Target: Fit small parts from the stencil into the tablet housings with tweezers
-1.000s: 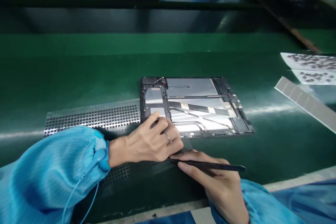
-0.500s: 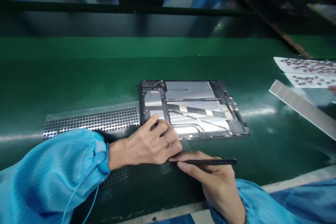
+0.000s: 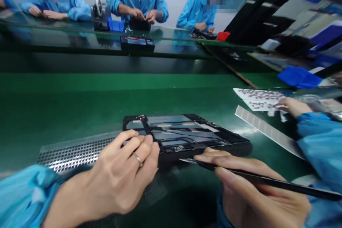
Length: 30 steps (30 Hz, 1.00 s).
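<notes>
An opened tablet-like device (image 3: 184,131), with grey panels, dark cables and a black frame showing, lies on the green bench. My left hand (image 3: 125,171), wearing a ring, is closed at its near left corner; the fingertips and anything in them are hidden. My right hand (image 3: 248,181) grips black tweezers (image 3: 256,179) like a pen. Their pale pointed tip is in front of the device's near edge, pointing left toward my left hand. Left of the device, partly behind my left hand, is a clear sheet of small dark squares (image 3: 77,151).
A grey-white strip (image 3: 267,128) lies right of the device. Beyond it, a co-worker's hand (image 3: 295,107) touches a white sheet with small dark pieces (image 3: 259,96). Several co-workers sit across the raised shelf, where a blue bin (image 3: 116,25) and another dark device (image 3: 137,42) stand.
The camera view has tilted up, bringing co-workers into sight. My right hand and tweezers have come apart from my left hand, and the tweezers' tip now shows. My left hand stays at the device's corner.
</notes>
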### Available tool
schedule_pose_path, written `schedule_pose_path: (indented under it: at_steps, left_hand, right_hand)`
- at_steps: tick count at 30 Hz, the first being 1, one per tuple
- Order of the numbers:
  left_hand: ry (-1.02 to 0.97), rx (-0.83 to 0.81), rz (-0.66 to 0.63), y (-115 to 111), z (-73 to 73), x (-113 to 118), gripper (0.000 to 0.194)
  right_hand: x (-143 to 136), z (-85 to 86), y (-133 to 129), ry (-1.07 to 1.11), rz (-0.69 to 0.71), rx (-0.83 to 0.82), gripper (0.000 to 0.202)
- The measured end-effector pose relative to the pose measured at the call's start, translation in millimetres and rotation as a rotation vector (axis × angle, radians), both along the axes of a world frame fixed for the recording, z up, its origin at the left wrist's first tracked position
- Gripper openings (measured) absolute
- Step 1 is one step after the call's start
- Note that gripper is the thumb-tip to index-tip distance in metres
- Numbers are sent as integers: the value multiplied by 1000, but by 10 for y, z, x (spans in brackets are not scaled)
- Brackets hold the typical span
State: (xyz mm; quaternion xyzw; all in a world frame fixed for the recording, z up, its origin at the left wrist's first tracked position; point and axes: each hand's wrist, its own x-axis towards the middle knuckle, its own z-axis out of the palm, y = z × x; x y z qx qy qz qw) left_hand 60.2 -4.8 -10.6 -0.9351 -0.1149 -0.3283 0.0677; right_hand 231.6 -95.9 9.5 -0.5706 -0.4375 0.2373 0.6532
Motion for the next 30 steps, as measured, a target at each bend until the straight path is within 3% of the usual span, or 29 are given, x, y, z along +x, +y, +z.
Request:
schedule_pose_path:
  at_steps: [5, 14, 30]
  left_hand:
    - [-5, -52, 17, 23, 153, -77, 18]
    - [-127, -67, 60, 25, 119, 32, 15]
    - [-53, -51, 83, 13, 136, -12, 23]
  right_hand:
    - [-81, 23, 116, -6, 74, 60, 14]
    - [-63, 3, 147, -68, 114, 104, 27]
    - [-119, 2, 175, -137, 125, 133, 36]
